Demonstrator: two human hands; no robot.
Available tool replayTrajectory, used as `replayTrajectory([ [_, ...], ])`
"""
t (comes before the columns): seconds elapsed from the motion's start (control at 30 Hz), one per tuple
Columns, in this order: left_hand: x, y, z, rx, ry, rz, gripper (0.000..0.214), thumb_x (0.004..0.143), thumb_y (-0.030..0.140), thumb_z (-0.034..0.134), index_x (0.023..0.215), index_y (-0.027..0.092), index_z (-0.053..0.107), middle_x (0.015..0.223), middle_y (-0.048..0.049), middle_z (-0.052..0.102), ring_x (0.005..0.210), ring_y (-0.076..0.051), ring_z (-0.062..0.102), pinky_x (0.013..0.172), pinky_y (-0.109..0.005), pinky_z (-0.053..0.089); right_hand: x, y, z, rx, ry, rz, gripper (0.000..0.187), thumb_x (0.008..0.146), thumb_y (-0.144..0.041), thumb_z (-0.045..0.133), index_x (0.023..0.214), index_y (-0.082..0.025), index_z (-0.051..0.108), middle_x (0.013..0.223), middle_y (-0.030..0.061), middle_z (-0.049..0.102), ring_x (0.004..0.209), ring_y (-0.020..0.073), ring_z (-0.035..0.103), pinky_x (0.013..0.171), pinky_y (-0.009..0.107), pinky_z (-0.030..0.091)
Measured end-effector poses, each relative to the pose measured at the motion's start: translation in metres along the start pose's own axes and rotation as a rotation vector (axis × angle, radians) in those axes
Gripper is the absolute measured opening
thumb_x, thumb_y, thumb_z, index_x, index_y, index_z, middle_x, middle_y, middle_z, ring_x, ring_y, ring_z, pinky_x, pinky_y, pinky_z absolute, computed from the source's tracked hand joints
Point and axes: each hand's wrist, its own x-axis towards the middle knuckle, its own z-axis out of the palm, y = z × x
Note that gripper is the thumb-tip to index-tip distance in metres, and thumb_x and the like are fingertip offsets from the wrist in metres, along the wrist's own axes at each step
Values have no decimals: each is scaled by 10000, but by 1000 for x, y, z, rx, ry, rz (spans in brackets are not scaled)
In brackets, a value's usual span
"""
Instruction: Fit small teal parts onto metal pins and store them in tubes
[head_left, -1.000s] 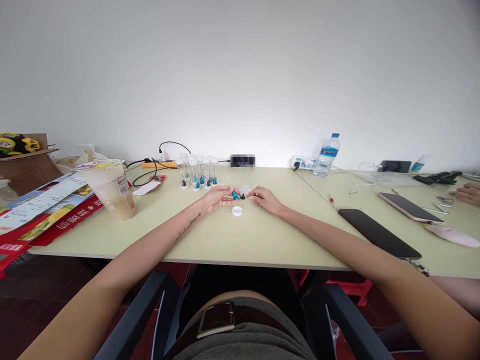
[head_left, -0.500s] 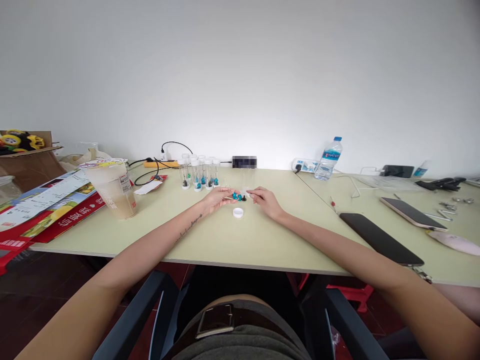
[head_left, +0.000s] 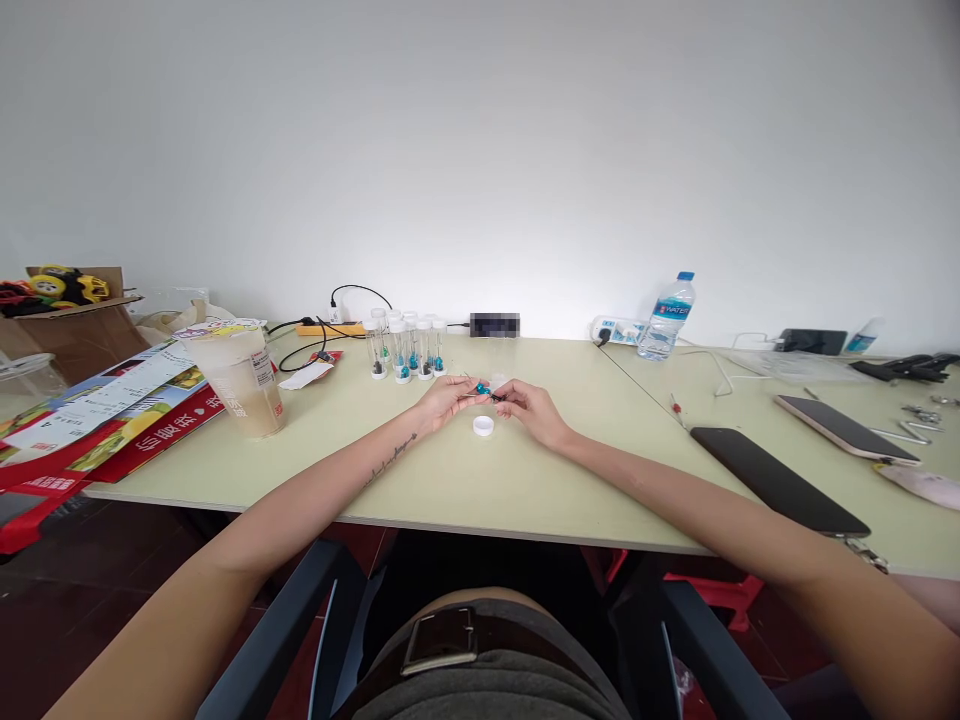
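My left hand (head_left: pixel 444 400) and my right hand (head_left: pixel 531 407) meet over the middle of the pale green table (head_left: pixel 450 470). Both are pinched closed around a small blue part (head_left: pixel 481 389) with a dark tip held between their fingertips. A clear tube (head_left: pixel 496 381) lies by the right fingers. Just below the hands a white round cap (head_left: pixel 483 425) lies flat on the table. Behind the hands stands a cluster of several clear tubes (head_left: pixel 405 350) with white caps and blue or green pieces inside.
A large drink cup (head_left: pixel 241 382) and red printed boxes (head_left: pixel 112 425) sit at the left. Two phones (head_left: pixel 780 482) (head_left: pixel 846 428), a water bottle (head_left: pixel 666 316), a power strip (head_left: pixel 616 328) and cables lie to the right. Black chair arms (head_left: pixel 285 630) flank my lap.
The view has shifted slightly, so everything sits a little further right. My hands have drawn closer together around the blue part. Another person's hand at the far right edge is out of view now.
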Motion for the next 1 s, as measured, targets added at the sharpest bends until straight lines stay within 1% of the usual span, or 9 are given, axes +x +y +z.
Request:
replayTrajectory([
  [0.17, -3, 1, 4, 25, -19, -5, 95, 770, 147, 607, 770, 65, 657, 904, -109, 670, 822, -147, 644, 945, -326, 454, -1, -4, 2, 17, -9, 2, 250, 740, -365, 612, 910, -187, 570, 797, 25, 635, 644, 140, 578, 661, 328, 501],
  [0.23, -4, 2, 5, 37, -35, 1, 105, 765, 165, 617, 766, 69, 659, 908, -106, 671, 818, -148, 643, 940, -330, 452, -2, -4, 2, 26, -7, 1, 241, 741, -373, 609, 890, -193, 554, 780, 20, 633, 647, 144, 585, 658, 332, 502],
  [0.47, -7, 3, 5, 104, -69, -1, 214, 744, 261, 651, 865, 86, 678, 920, -113, 676, 820, -147, 636, 904, -315, 453, -2, -1, 2, 17, 16, 13, 205, 748, -363, 598, 840, -201, 514, 711, 2, 617, 646, 146, 586, 666, 332, 496],
  [0.6, -7, 4, 4, 92, -42, -10, 173, 737, 229, 656, 837, 91, 686, 966, -109, 668, 787, -123, 627, 878, -282, 463, -2, -1, 1, 14, 22, 13, 200, 739, -349, 610, 840, -202, 520, 702, -3, 612, 634, 139, 572, 651, 317, 489],
  [0.73, -6, 3, 2, 83, -48, -13, 166, 743, 214, 648, 845, 88, 687, 977, -112, 663, 811, -128, 626, 865, -266, 471, -1, -1, 1, 24, 26, 19, 209, 734, -348, 614, 849, -200, 520, 739, 3, 616, 638, 136, 570, 650, 314, 491],
  [1.0, -3, 0, -1, 82, -54, -15, 181, 743, 227, 652, 857, 90, 684, 990, -119, 663, 837, -137, 630, 899, -278, 461, -2, -3, 1, 4, 22, 17, 205, 739, -354, 602, 842, -200, 514, 705, 0, 609, 634, 139, 561, 650, 318, 480],
])
